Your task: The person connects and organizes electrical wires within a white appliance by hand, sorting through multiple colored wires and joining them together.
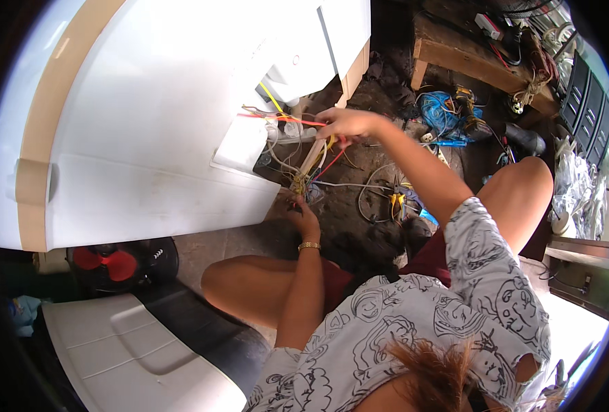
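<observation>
A large white appliance [153, 137] with brown tape across it fills the left side. From an opening in its lower part come red, yellow and white wires. My right hand [349, 123] is closed at this opening, with a red wire [277, 119] running into its fingers. A yellow wire [271, 96] stands up behind it. Lower down, my left hand [301, 211], below a wristwatch-like gold band [309, 245], pinches the end of a wire bundle [299, 182]. Exactly which strands each hand grips is too small to tell.
Yellow-handled pliers [396, 204] and a grey cable [359, 185] lie on the dark floor by my knees. Further right are a coil of blue wire [440, 113] and a wooden bench [476, 62]. A fan with red blades [112, 263] stands at the lower left.
</observation>
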Tool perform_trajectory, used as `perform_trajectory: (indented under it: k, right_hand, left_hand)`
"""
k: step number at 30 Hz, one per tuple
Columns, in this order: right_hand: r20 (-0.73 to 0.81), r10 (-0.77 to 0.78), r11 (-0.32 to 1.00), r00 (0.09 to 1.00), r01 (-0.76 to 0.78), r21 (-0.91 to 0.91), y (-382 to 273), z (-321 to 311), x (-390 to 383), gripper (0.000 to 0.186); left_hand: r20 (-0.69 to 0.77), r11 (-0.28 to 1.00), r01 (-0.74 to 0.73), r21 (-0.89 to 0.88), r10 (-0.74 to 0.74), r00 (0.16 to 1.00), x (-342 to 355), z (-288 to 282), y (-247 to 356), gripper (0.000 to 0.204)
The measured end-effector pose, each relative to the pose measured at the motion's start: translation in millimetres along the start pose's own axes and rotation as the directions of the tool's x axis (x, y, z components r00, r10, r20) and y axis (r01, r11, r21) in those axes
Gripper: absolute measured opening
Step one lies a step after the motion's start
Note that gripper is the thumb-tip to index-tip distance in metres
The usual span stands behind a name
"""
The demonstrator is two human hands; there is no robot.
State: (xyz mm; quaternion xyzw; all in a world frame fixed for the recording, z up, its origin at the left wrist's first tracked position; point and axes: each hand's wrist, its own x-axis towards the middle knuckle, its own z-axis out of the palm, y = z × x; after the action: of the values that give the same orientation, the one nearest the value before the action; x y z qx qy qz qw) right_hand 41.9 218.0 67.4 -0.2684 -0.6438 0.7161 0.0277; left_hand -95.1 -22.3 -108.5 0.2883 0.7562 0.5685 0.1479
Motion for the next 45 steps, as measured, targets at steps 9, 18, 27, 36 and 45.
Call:
perform_trajectory:
  k: [9, 18, 27, 36, 45]
  right_hand:
    - [-0.174, -0.277, 0.781, 0.945, 0.327, 0.532, 23.2, -47.7, -59.8, 0.067]
    - [-0.576, 0.099, 0.921, 0.812, 0.144, 0.361, 166.5, 65.9, -5.8, 0.097]
    - [-0.139, -0.008, 1.0, 0.99, 0.011, 0.027, 84.8, 95.4, 83.6, 0.063]
    - [-0.06, -0.057, 0.581, 0.997, 0.083, 0.81, 65.5, 51.5, 85.3, 0.035]
    - [-0.113, -0.284, 0.66, 0.952, 0.279, 0.697, 113.2, 43.2, -28.7, 0.029]
  left_hand:
    - [0.158, 0.966, -0.115, -0.231, 0.154, 0.975, 3.2, 20.6, 42.7, 0.021]
    - [0.109, 0.939, -0.343, -0.015, 0.342, 0.933, -7.1, 30.9, 62.1, 0.027]
    - [0.269, 0.904, -0.399, 0.155, 0.35, 0.897, -12.6, 8.6, 59.7, 0.019]
    - [0.063, 0.941, -0.337, 0.018, 0.335, 0.94, -3.9, 20.4, 43.5, 0.02]
    - [0.079, 0.909, -0.035, -0.415, 0.074, 0.994, 20.5, 27.3, 64.3, 0.031]
